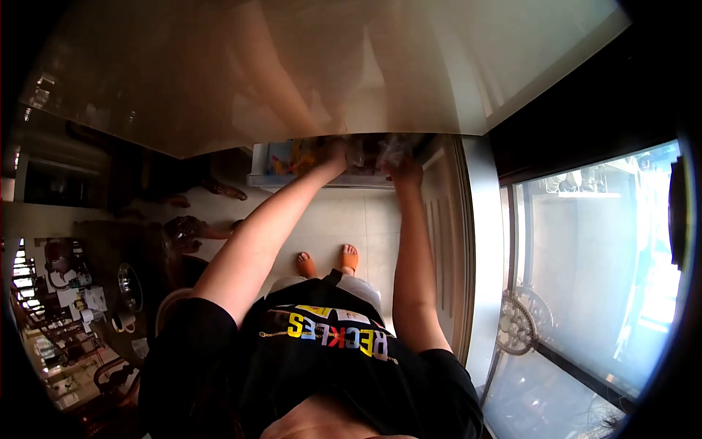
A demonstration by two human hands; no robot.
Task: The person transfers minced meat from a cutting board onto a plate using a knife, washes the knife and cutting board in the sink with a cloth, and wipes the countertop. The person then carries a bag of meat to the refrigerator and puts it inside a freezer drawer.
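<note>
Both my arms reach forward to an open drawer or bin (256, 178) with pale, see-through walls, just beyond a glossy surface (322, 66) that reflects them. My left hand (334, 157) is over its middle, beside yellow and orange items (296, 157) on the left side. Its fingers are hidden in shadow. My right hand (404, 170) is at the right end, touching a crinkled clear plastic bag (393, 150); the fingers are closed around part of it.
A grey-white panel edge (482, 256) stands right of my right arm, with a glass door or window (592, 249) beyond. Dark carved wooden furniture (183, 230) is on the left. My feet in orange slippers (349, 257) stand on pale floor tiles (329, 219).
</note>
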